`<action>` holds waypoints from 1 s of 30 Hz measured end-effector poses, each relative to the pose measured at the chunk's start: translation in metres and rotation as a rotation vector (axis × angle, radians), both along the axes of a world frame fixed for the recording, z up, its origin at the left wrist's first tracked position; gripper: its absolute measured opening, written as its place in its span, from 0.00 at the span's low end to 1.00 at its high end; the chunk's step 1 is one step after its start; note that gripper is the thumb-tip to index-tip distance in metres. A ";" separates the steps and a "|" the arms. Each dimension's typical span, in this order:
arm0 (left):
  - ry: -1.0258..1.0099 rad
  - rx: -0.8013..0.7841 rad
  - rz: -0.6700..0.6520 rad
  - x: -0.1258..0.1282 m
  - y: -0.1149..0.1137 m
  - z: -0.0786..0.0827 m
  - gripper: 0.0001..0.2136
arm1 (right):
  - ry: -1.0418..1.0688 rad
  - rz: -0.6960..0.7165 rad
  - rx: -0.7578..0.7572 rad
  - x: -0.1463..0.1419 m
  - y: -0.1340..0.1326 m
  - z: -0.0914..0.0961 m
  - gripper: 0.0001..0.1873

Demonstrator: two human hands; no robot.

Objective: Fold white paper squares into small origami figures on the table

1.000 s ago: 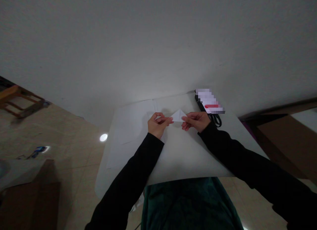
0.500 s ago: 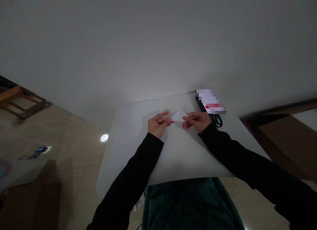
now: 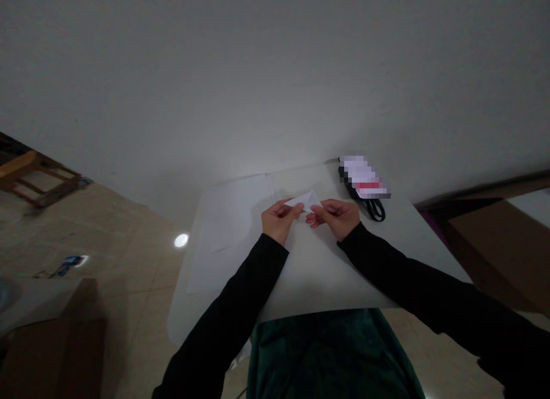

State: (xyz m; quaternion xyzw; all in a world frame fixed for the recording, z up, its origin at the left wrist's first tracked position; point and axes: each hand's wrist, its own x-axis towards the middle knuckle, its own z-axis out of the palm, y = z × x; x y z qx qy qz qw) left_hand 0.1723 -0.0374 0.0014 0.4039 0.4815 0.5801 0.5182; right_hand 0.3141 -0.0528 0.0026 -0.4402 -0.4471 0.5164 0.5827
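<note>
The left hand (image 3: 279, 220) and right hand (image 3: 337, 218) have drawn closer together, and both now make narrow pinches on a small folded white paper (image 3: 304, 201), gripping it from either side. Only moments ago the hands stood wider, with the paper's pointed triangle showing clearly between them. Now the paper looks turned and flattened, with its long point reaching toward the left thumb and its peak still showing above the right fingers (image 3: 315, 218). Those fingers and the left fingertips (image 3: 293, 211) cover much of its lower edge, so I can't make out how many layers it has or where every crease runs.

Black sleeves run back from both wrists, the left sleeve (image 3: 232, 301) and right sleeve (image 3: 408, 279) lying over the pale desk (image 3: 326, 287). Left of the folded white paper, a loose pale sheet (image 3: 227, 213) lies flat on the desk. Beyond the paper and to its right sits a packet (image 3: 363, 178), blurred so heavily that its markings can't be read, with a looped black cord (image 3: 377, 212) against it. Nearer the person than the paper, a dark green cloth (image 3: 330, 353) shows past the desk edge, and far to the paper's left, a wooden stool (image 3: 38, 181) stands cut off by the frame on the tiled floor (image 3: 129, 261)
</note>
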 end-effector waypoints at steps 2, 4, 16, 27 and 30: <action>0.056 0.004 -0.012 0.003 -0.002 -0.001 0.16 | 0.012 0.014 0.000 -0.004 -0.003 0.000 0.18; 0.070 -0.003 -0.010 0.004 -0.004 -0.003 0.17 | 0.024 0.025 -0.002 -0.006 -0.005 0.000 0.17; -0.031 0.057 0.012 0.003 -0.003 0.001 0.18 | 0.049 0.060 -0.026 -0.003 -0.004 0.005 0.18; -0.441 -0.148 0.026 0.004 -0.005 0.005 0.15 | 0.016 0.076 -0.024 -0.008 -0.007 0.005 0.18; -0.476 -0.160 0.097 0.005 -0.005 0.005 0.10 | 0.004 0.098 -0.009 -0.008 -0.008 0.003 0.17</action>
